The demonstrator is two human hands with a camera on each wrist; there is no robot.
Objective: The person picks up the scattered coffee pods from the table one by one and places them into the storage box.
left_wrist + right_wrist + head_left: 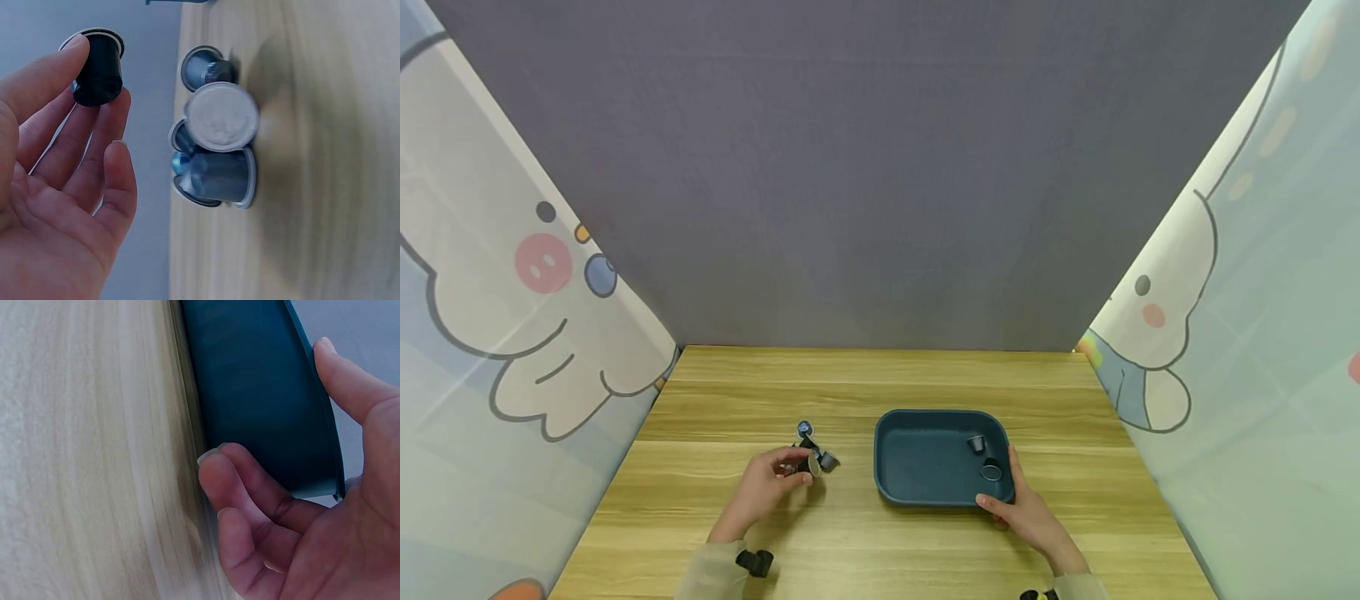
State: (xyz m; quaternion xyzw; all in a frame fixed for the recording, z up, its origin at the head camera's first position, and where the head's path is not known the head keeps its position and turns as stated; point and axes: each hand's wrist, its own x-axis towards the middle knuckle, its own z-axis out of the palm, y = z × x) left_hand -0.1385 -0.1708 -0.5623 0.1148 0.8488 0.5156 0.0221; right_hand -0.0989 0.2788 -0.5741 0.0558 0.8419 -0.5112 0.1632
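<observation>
Between thumb and fingertips, my left hand (765, 486) pinches a black coffee capsule (99, 72), held up off the table beside a small pile. That pile of coffee capsules (222, 115) has several pieces, some on their sides, one showing its pale lid. Part of it is hidden behind the left hand in the head view. At the right, my right hand (1028, 518) grips the near right corner of a dark teal tray (940, 504), thumb at the rim and other fingers curled against the outer wall. Inside the tray's right side lie a grey capsule (976, 443) and a dark capsule (991, 471).
Both the tray and the pile rest on a wood-grain table (850, 550). A grey backdrop (880, 208) rises behind its far edge. Cartoon-printed panels stand along the left and right sides.
</observation>
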